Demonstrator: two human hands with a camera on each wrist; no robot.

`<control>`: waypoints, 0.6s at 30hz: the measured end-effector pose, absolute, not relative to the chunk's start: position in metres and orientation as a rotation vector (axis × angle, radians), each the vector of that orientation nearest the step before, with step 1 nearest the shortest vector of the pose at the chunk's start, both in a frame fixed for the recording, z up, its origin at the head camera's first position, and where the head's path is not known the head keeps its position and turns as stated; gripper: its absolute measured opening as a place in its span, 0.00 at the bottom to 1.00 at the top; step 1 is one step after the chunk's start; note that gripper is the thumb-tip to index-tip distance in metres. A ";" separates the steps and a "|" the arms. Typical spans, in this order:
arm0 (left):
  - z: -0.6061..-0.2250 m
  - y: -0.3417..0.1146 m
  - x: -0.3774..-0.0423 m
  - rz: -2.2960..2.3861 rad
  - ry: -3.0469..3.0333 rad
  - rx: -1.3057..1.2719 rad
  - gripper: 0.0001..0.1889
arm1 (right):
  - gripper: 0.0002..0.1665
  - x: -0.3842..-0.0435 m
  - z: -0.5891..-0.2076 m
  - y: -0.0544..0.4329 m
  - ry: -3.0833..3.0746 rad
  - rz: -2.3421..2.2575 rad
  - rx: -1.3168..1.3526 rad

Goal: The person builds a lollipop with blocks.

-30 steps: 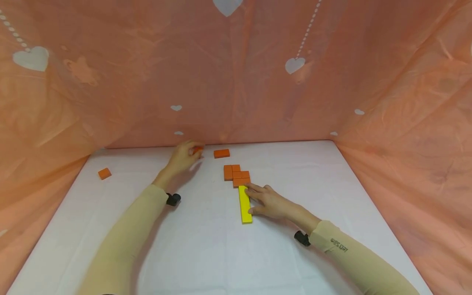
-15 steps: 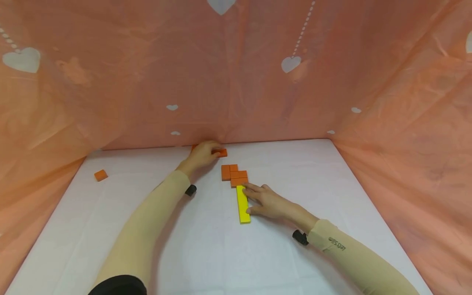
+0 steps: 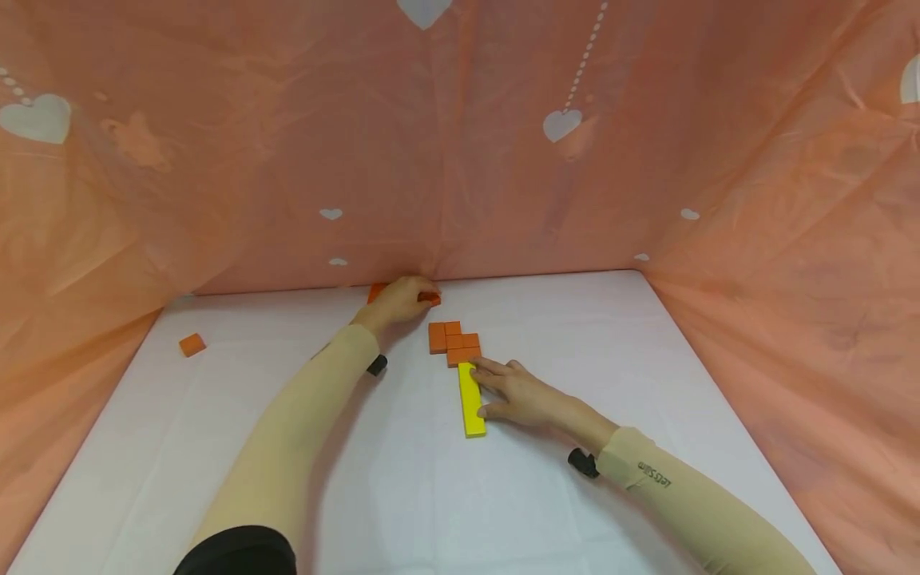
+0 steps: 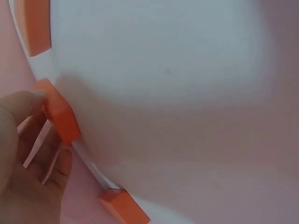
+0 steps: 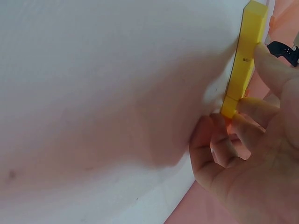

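My left hand (image 3: 398, 302) is at the table's far edge. It pinches a small orange block (image 4: 60, 112), thumb on one side and fingers behind, as the left wrist view shows. Partly behind that hand is another orange block (image 3: 376, 292). Near the middle, my right hand (image 3: 528, 397) rests on a long yellow block (image 3: 470, 406). Its thumb touches the right side and its front fingers reach the far end; the other fingers bend loosely in the right wrist view. Several orange blocks (image 3: 453, 342) lie fitted together just beyond the yellow block's far end.
A single orange block (image 3: 192, 345) lies at the table's left. The white tabletop (image 3: 388, 495) is bounded at the back and sides by an orange-pink cloth (image 3: 503, 184) printed with hearts. A dark wrist camera (image 3: 582, 463) sits on the right wrist.
My left hand has let go of one orange block at the far edge, moved right and taken hold of the neighbouring one. The right hand stays on the yellow block.
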State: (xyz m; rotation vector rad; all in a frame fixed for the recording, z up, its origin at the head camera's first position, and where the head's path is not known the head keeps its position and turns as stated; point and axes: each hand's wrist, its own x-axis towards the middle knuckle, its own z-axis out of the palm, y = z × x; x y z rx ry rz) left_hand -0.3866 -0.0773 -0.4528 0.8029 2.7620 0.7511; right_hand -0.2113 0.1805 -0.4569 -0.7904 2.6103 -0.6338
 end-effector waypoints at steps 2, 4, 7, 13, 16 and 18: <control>-0.452 -0.076 -0.385 0.765 2.758 0.788 0.18 | 0.42 -0.211 -0.456 0.180 2.612 -0.631 -0.792; -0.452 -0.074 -0.383 0.783 2.756 0.778 0.19 | 0.42 -0.211 -0.456 0.180 2.611 -0.633 -0.791; -0.450 -0.071 -0.380 0.836 2.748 0.784 0.19 | 0.42 -0.211 -0.455 0.179 2.610 -0.634 -0.788; -0.445 -0.053 -0.375 1.124 2.602 0.688 0.21 | 0.42 -0.211 -0.457 0.179 2.622 -0.610 -0.779; -0.446 -0.039 -0.375 1.160 2.607 0.733 0.21 | 0.42 -0.211 -0.457 0.179 2.622 -0.604 -0.781; -0.447 -0.028 -0.374 1.154 2.628 0.784 0.21 | 0.42 -0.212 -0.457 0.179 2.619 -0.606 -0.782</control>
